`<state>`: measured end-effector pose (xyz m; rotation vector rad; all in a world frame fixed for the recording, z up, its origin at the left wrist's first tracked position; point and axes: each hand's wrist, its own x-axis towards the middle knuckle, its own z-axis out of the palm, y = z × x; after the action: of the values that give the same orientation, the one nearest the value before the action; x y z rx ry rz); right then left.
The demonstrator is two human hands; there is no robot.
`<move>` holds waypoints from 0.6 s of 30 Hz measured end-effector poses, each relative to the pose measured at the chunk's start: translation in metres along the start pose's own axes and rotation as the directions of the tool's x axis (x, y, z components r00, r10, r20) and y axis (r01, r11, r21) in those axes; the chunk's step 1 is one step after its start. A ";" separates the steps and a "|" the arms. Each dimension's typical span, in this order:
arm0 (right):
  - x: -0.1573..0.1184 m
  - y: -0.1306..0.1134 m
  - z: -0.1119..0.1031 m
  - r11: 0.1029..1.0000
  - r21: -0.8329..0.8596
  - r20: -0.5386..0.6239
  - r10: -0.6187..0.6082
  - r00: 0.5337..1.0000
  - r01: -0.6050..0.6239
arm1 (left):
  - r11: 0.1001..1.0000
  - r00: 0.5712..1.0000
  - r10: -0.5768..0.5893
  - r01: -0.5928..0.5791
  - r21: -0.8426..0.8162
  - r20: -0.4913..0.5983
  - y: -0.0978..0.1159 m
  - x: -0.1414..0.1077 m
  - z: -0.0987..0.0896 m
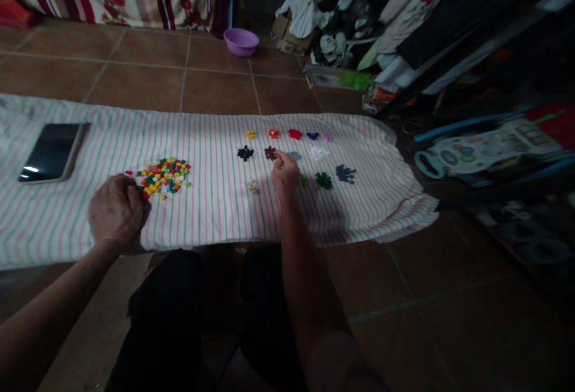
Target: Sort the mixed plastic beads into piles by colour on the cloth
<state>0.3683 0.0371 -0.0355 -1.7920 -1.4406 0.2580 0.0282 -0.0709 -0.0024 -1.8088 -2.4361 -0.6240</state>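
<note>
My left hand (115, 209) rests palm down on the striped cloth, at the near left edge of a mixed heap of small coloured plastic pieces (164, 175). Its fingers are curled under; anything beneath them is hidden. Farther right, my right hand (286, 173) reaches over the sorted piles with thumb and forefinger pinched. The fingertips are at the brown pile (270, 153); whether a piece is between them is too small to make out. Around this hand lie black (245, 153), grey-blue (294, 155), beige (251, 186), light green (304, 180) and dark green (323, 180) pieces.
Along the far side are yellow (250, 134), orange (273, 133), red (294, 133), dark blue (312, 135) and pink piles (328, 137). White (319, 151) and dark grey pieces (345, 173) lie right. A phone (53, 152) is left. A purple basin (241, 42) stands on the floor.
</note>
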 end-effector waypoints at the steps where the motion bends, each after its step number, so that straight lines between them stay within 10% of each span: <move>1: 0.000 0.000 0.001 1.000 0.015 -0.002 -0.010 1.000 0.010 | 1.000 1.000 0.003 -0.003 0.009 -0.002 0.001 0.000 0.000; 18: 0.004 0.014 0.006 0.965 0.254 0.085 0.037 0.996 -0.058 | 1.000 1.000 0.013 -0.013 0.028 -0.005 0.001 0.001 -0.001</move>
<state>0.3759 0.0427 -0.0481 -1.6210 -1.3519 0.5218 0.0288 -0.0694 -0.0011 -1.8091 -2.4152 -0.5904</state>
